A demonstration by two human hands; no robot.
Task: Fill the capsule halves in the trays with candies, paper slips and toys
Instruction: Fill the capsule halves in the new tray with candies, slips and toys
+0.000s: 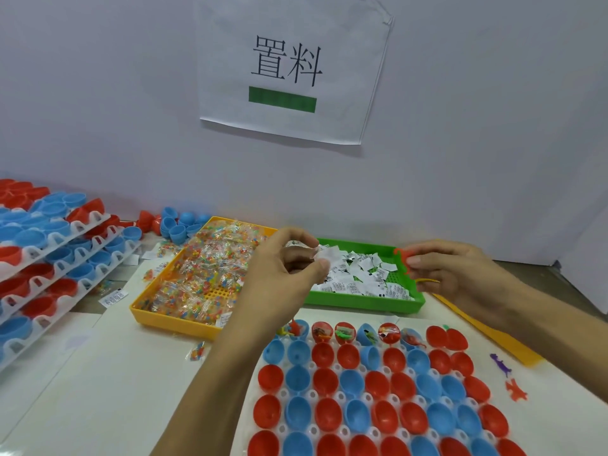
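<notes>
A white tray (348,368) of red and blue capsule halves (329,414) lies in front of me; several halves in its far row hold candy, slips and toys. My left hand (286,268) hovers between the yellow candy tray (158,319) and the green slip tray (365,306), pinching a white paper slip (324,255) and what looks like a clear candy packet. My right hand (450,271) is over the green tray's right end, pinching an orange toy figure (404,258), with a thin yellow toy (427,281) under its curled fingers.
Stacked white trays of capsule halves (56,258) fill the left side. Loose blue and red halves (177,225) lie behind the candy tray. A candy packet (196,352) lies on the table, purple (500,364) and orange (516,391) toys lie right of the tray. A wall with a paper sign (289,67) stands close behind.
</notes>
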